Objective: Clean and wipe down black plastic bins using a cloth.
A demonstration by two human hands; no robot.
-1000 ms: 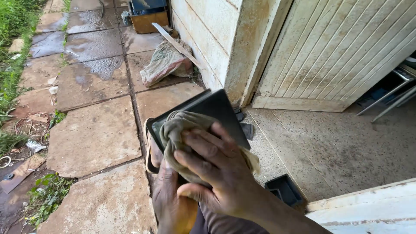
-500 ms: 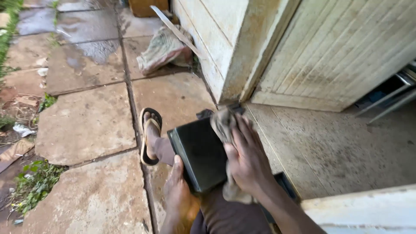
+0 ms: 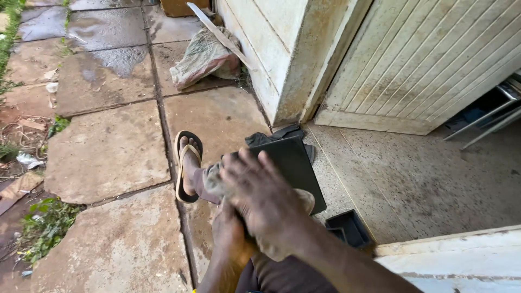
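My right hand (image 3: 263,198) presses a grey-green cloth (image 3: 296,217) flat against a black flat rectangular object (image 3: 296,163) held over my lap. Beneath it, my left hand (image 3: 230,233) supports the object from the near edge; its fingers are mostly hidden. The cloth pokes out at the left and lower right of my right hand. My foot in a black and yellow sandal (image 3: 186,165) rests on the paving just left of the object.
A small black tray (image 3: 347,228) lies on the concrete step by my right arm. A dark rag (image 3: 271,137) lies behind the object. A sack (image 3: 203,57) leans on the pale wall (image 3: 293,49). Stone slabs (image 3: 106,152) spread left, weeds at the edge.
My right hand with the cloth slid from the object's top right corner down to its lower left. The view shifted slightly, and my foot appears further up.
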